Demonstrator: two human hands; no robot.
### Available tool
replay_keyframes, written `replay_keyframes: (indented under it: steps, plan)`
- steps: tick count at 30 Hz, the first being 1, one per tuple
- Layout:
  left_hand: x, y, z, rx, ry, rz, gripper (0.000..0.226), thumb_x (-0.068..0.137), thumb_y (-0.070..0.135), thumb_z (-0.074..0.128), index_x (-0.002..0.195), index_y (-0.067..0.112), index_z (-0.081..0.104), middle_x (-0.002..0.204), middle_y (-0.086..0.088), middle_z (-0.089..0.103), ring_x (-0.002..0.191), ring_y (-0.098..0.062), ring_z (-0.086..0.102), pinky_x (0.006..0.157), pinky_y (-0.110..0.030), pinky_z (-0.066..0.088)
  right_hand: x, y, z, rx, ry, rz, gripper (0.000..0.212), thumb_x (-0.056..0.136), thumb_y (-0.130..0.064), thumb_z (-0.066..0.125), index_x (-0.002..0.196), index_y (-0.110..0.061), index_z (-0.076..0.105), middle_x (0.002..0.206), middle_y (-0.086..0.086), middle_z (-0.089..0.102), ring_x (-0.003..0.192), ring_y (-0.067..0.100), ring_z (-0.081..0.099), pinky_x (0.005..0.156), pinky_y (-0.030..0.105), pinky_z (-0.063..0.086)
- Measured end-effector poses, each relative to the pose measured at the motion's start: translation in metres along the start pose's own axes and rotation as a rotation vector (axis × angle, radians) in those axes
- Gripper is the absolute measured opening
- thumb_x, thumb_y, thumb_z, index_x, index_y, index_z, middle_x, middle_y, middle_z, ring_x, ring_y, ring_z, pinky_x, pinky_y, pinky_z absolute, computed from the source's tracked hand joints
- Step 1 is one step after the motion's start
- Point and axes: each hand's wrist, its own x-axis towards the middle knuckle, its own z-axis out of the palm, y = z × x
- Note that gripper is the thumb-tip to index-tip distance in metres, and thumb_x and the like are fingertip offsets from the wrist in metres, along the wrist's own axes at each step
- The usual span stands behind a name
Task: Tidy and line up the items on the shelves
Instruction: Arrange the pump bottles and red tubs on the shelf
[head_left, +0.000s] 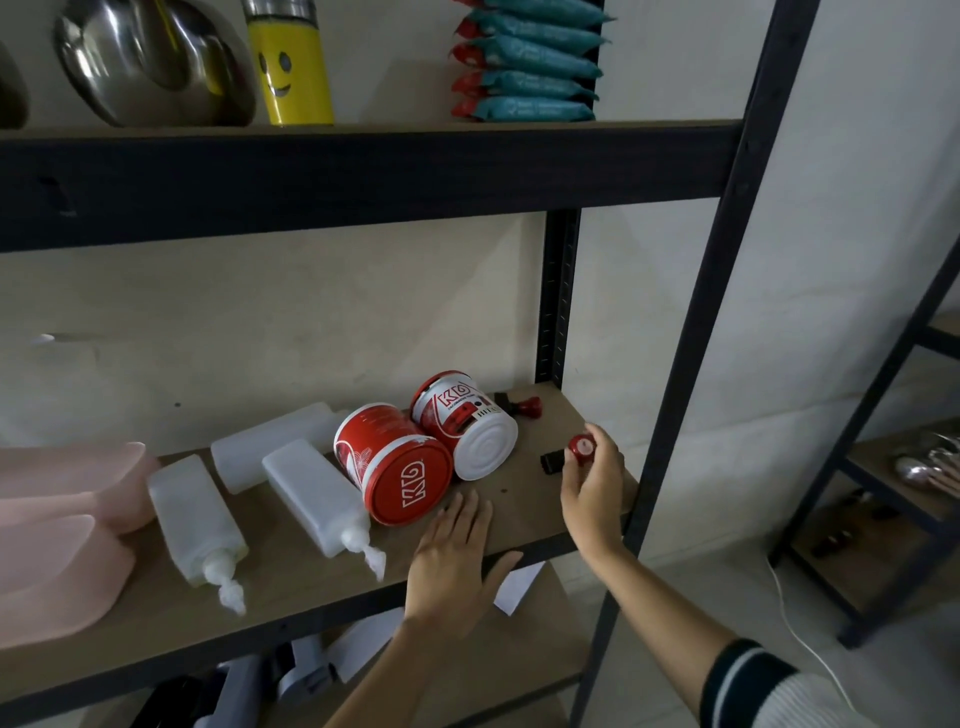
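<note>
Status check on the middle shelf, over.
Right hand holds red-handled stamp. Left hand open, flat beside tipped red can. Bottles lying down.

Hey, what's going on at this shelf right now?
A person is tidying the middle shelf. The right hand holds a small red stamp near the shelf's right end, while the left hand lies flat and open on the board beside a tipped red tin. A second tin, three white bottles and another stamp lie on their sides, not yet lined up.
</note>
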Motion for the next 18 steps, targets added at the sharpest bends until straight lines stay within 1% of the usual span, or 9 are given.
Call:
replay_keyframes:
  steps: [2,4,8,11,13,15,16,18]
  plan:
    - [0.001,0.0,0.003,-0.003,-0.008,0.01,0.075,0.091,0.069,0.017,0.126,0.019,0.061,0.132,-0.001,0.058,0.124,-0.017,0.053,0.101,-0.03,0.032,0.007,-0.002,0.0,0.005,-0.037,0.016,0.042,0.091,-0.015,0.061,0.13,-0.006,0.049,0.122,0.013,0.059,0.112,0.025,0.056,0.089,0.029,0.051]
    - [0.001,-0.001,0.004,-0.013,0.012,0.013,0.076,0.091,0.07,0.017,0.128,0.018,0.059,0.133,-0.003,0.057,0.126,-0.019,0.051,0.102,-0.031,0.033,0.011,-0.002,0.002,-0.002,-0.083,0.024,0.044,0.091,-0.017,0.061,0.132,-0.007,0.047,0.123,0.014,0.058,0.113,0.026,0.055,0.09,0.033,0.052]
    - [0.0,-0.004,0.008,0.026,0.043,0.026,0.075,0.092,0.069,0.019,0.128,0.017,0.059,0.134,-0.005,0.057,0.126,-0.021,0.052,0.102,-0.033,0.035,0.007,0.008,0.004,-0.021,-0.144,0.034,0.046,0.089,-0.011,0.063,0.131,-0.007,0.047,0.125,0.013,0.057,0.117,0.028,0.055,0.096,0.035,0.049]
    - [0.002,-0.007,0.01,0.008,0.073,0.047,0.074,0.095,0.063,0.015,0.125,0.014,0.061,0.132,-0.007,0.058,0.124,-0.021,0.053,0.102,-0.037,0.038,0.004,0.013,0.007,-0.029,-0.141,0.064,0.052,0.087,-0.007,0.065,0.135,-0.008,0.045,0.13,0.013,0.055,0.122,0.029,0.052,0.099,0.039,0.048]
    - [0.003,-0.008,0.01,0.001,0.089,0.051,0.073,0.098,0.057,0.011,0.122,0.013,0.064,0.129,-0.008,0.06,0.122,-0.021,0.055,0.102,-0.036,0.038,0.003,0.012,0.009,-0.022,-0.121,0.076,0.054,0.086,-0.008,0.066,0.135,-0.008,0.043,0.13,0.014,0.055,0.122,0.03,0.053,0.098,0.041,0.049]
    - [0.003,-0.009,0.01,-0.013,0.085,0.054,0.073,0.099,0.055,0.009,0.121,0.013,0.064,0.128,-0.008,0.06,0.122,-0.021,0.055,0.101,-0.036,0.039,0.003,0.01,0.01,-0.01,-0.106,0.082,0.055,0.086,-0.012,0.067,0.135,-0.009,0.043,0.129,0.014,0.055,0.12,0.029,0.053,0.096,0.036,0.05]
    - [0.003,-0.01,0.011,-0.019,0.091,0.057,0.073,0.099,0.054,0.009,0.121,0.012,0.064,0.128,-0.008,0.06,0.122,-0.021,0.055,0.101,-0.036,0.04,0.002,0.008,0.01,0.008,-0.085,0.086,0.056,0.085,-0.016,0.069,0.135,-0.009,0.043,0.128,0.014,0.055,0.119,0.028,0.054,0.094,0.029,0.05]
    - [0.003,-0.01,0.013,-0.027,0.108,0.061,0.073,0.099,0.054,0.01,0.121,0.012,0.064,0.128,-0.009,0.06,0.122,-0.022,0.055,0.101,-0.037,0.04,0.002,0.004,0.009,0.057,0.018,0.074,0.059,0.082,-0.028,0.072,0.132,-0.009,0.047,0.125,0.013,0.056,0.116,0.023,0.053,0.09,0.013,0.044]
